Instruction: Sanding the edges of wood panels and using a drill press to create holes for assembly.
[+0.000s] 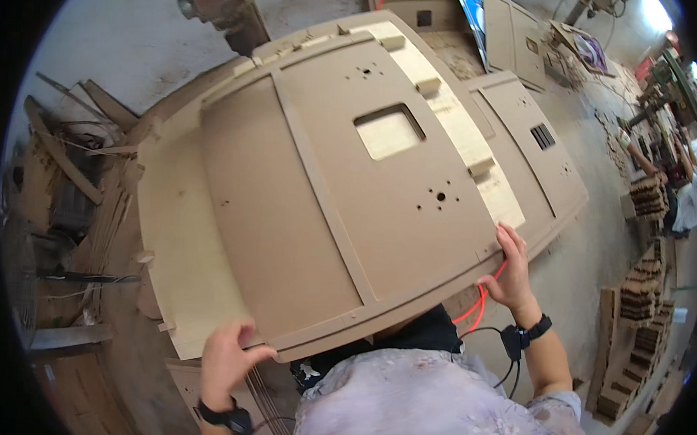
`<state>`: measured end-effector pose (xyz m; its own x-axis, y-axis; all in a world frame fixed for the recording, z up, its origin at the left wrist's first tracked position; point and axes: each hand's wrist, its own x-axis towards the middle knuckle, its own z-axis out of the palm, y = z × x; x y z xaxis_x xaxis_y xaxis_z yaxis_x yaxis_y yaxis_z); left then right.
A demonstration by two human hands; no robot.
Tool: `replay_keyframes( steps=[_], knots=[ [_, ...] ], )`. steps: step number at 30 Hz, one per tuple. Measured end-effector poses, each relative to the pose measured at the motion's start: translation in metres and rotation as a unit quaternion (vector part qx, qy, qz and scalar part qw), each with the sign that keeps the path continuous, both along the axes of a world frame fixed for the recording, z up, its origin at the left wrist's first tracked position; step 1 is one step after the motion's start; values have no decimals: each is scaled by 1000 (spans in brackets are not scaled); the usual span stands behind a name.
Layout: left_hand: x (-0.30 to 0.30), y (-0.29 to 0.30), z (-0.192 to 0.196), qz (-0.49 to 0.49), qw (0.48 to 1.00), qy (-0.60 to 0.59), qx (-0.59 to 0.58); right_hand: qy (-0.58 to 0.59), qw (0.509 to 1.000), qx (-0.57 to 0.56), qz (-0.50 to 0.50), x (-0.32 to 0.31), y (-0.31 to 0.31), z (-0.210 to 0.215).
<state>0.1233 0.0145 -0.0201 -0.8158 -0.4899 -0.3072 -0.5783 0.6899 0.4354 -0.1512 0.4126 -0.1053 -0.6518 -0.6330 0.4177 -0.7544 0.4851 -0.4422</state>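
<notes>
A large brown panel [287, 191] lies before me, with raised strips, a rounded rectangular cutout and clusters of small holes. Under it a pale board [181, 226] sticks out along the left side and the far right side. At the panel's near left corner is my left hand [232, 360], slightly blurred, its fingers curled at the side edge and its thumb at the front edge. My right hand [511, 275] grips the near right corner, fingertips on top and thumb against the front edge. Straps with black devices are on both wrists.
Another brown panel [523, 139] with a dark vent lies beyond on the right. A machine head [225, 10] hangs over the far edge. Stacked brown pieces [639, 331] stand on the right floor; scrap strips [111, 223] lie left. A red cord [473, 308] hangs near my right hand. People work far right.
</notes>
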Motion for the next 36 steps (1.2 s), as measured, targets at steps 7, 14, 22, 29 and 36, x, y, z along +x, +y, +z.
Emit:
replay_keyframes(
  steps=[7,14,22,29,36],
  knots=[
    [-84,-99,-32,188,920,221,263,3,1000,31,-3,5,0,8],
    [-95,-114,-20,280,765,257,521,-135,968,209,43,-19,-13,91],
    [-92,-103,-13,319,781,259,471,-32,942,276,187,-151,-189,142],
    [-108,-110,-1,120,940,108,300,57,943,310,110,-252,-366,70],
    [-207,-133,59,-183,973,-26,-139,-16,903,423,72,-254,-405,86]
  ],
)
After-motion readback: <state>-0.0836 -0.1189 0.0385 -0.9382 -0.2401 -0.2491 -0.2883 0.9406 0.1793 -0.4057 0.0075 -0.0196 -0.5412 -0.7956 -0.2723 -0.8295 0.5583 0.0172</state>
